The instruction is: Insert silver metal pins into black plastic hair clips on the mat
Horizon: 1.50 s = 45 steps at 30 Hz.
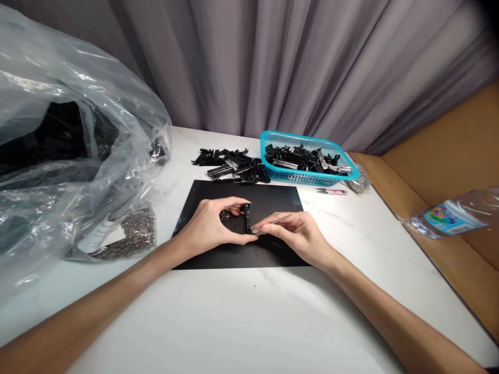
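My left hand [210,221] grips a narrow black plastic part [247,218] upright, with the thumb at its lower end and the fingers at its upper end. In my right hand [298,231] is a thin metal tool [281,218], pinched between thumb and fingers; its exact kind does not show. The fingertips of that hand touch or nearly touch the lower end of the black part. Under both hands lies a black mat [241,257]. A small pile of tiny metal pieces [225,214] rests on the mat, partly behind my left hand.
Black plastic parts [237,165] lie heaped beside a blue basket [312,179] holding more. Pink-handled snips [331,191] lie in front of it. Left are a large plastic bag [132,114] and a bag of small metal pieces [136,234]. A plastic bottle [448,218] lies right.
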Each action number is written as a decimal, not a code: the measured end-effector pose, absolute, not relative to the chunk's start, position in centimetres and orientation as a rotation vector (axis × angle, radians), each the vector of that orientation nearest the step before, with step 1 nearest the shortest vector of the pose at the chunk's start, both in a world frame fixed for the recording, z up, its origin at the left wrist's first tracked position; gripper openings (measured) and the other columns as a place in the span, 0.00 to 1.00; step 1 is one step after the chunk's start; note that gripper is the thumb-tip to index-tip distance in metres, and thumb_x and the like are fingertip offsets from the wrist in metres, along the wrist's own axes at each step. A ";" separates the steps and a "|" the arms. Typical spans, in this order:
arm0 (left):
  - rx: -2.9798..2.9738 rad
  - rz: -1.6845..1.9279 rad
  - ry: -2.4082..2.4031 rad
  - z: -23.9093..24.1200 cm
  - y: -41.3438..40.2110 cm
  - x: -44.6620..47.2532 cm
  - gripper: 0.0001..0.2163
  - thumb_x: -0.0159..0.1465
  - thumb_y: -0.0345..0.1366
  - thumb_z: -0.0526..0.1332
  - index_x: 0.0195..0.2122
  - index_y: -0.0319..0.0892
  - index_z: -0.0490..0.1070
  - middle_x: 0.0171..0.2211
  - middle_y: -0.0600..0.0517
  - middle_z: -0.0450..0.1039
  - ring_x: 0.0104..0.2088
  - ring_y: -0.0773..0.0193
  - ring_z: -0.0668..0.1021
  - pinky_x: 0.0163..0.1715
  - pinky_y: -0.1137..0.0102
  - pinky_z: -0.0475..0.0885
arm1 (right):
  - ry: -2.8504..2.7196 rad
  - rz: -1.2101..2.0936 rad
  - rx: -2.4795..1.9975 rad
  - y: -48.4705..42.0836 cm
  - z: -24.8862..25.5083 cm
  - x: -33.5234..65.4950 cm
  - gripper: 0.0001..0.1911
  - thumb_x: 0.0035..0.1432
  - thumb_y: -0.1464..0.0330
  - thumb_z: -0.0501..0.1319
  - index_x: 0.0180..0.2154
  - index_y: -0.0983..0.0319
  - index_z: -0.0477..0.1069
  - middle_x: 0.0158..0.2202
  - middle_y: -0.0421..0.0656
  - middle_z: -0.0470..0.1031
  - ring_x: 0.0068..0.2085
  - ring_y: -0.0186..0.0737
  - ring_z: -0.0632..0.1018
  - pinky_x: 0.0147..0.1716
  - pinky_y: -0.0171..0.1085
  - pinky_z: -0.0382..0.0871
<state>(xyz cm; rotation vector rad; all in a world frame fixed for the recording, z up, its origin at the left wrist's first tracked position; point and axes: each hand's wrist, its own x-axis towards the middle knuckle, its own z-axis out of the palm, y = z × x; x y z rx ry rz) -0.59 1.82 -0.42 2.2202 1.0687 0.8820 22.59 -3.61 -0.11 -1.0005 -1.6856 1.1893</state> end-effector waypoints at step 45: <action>2.205 0.823 1.089 0.2 1.5 -0.4 0.29 0.47 0.45 0.78 0.50 0.42 0.79 0.41 0.52 0.84 0.39 0.58 0.84 0.46 0.65 0.81 | -1.671 1.171 -0.983 -3.6 -1.2 22.4 0.09 0.67 0.62 0.67 0.40 0.57 0.85 0.42 0.43 0.86 0.43 0.41 0.84 0.46 0.38 0.76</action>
